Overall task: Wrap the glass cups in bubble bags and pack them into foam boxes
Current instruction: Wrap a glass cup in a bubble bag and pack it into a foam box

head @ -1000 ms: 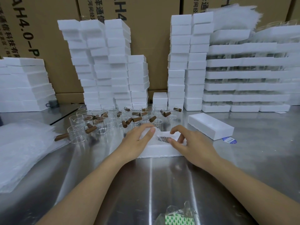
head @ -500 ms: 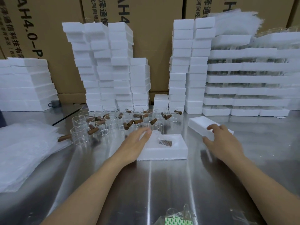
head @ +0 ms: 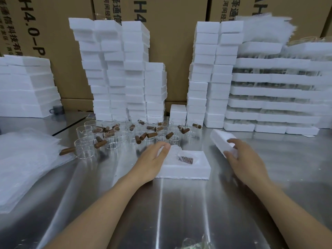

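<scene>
An open white foam box (head: pixel 186 169) lies on the steel table in front of me. Inside it sits a cup wrapped in a bubble bag (head: pixel 177 151), its brown handle (head: pixel 186 159) showing. My left hand (head: pixel 152 160) rests with straight fingers on the box's left side and the wrapped cup. My right hand (head: pixel 240 157) grips the near end of a foam lid (head: pixel 221 139) lying to the right. Several bare glass cups with brown wooden handles (head: pixel 125 135) stand behind the box.
A pile of bubble bags (head: pixel 27 159) lies at the left. Tall stacks of foam boxes (head: pixel 115 72) (head: pixel 210 72) line the back, with wider foam trays (head: pixel 280 90) at the right and cardboard cartons behind. A green-printed packet (head: pixel 194 245) lies at the near edge.
My right hand left the open box, reached right to the foam lid and took hold of it. My left hand stayed on the box.
</scene>
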### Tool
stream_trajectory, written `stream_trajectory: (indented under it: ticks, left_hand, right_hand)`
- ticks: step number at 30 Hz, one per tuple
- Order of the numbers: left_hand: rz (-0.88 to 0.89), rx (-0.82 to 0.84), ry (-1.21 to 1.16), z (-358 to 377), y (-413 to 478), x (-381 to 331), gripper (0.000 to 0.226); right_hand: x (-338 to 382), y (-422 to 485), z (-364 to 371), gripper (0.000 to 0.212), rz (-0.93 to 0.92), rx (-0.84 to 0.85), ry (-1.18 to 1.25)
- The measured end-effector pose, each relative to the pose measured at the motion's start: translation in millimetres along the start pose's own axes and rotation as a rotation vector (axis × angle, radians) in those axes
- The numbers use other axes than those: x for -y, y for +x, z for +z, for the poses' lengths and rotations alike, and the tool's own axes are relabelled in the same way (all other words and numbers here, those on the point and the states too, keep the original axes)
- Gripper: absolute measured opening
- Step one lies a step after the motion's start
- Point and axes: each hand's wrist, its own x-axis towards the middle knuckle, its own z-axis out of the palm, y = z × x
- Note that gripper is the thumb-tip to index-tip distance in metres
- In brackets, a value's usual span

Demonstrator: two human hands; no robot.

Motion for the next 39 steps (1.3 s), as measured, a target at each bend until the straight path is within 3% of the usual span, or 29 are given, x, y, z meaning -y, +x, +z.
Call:
stream_trajectory:
  ticks: [7, 10, 13, 15, 19, 21, 24, 27, 31, 35, 39]
  left_hand:
    - [0.037, 0.004, 0.012, 0, 1, -2, 0.072]
    - [0.050, -0.030, 0.009, -2, -2, 0, 0.071]
    - [0.038, -0.032, -0.064, -2, -5, 2, 0.078]
    - [0.002, -0.038, -0.151, -3, -4, 4, 0.084]
    - [-0.116, -0.090, -0.361, -6, 1, -4, 0.074]
    - [-0.177, -0.147, -0.533, -9, 4, -13, 0.068]
    - [-0.127, -0.170, -0.613, -15, 5, -19, 0.055]
    - [-0.057, -0.142, -0.633, -16, 4, -19, 0.061]
    - [0.046, -0.077, -0.535, -12, -3, -22, 0.091]
    - [0.133, -0.059, -0.459, -14, -8, -24, 0.106]
    - [0.129, -0.161, -0.384, -17, -6, -20, 0.100]
  right_hand:
    - [48, -11, -16, 0.028, -0.328, -0.247, 0.376]
    - [62, -16, -20, 0.033, -0.402, -0.211, 0.400]
    - [68, -23, -22, 0.044, -0.449, -0.281, 0.364]
    - [74, -25, -27, 0.038, -0.358, -0.287, 0.527]
    - [78, -23, -38, 0.023, -0.164, -0.184, 0.912]
    - [76, -19, -36, 0.040, -0.053, -0.082, 1.004]
    - [74, -14, -26, 0.049, 0.195, 0.110, 0.994]
    - [69, -11, -13, 0.057, 0.275, 0.238, 0.985]
    - [67, -9, -5, 0.047, 0.368, 0.286, 1.040]
    - [66, -8, 0, 0.045, 0.399, 0.348, 1.051]
    - [68, -10, 4, 0.043, 0.412, 0.315, 1.051]
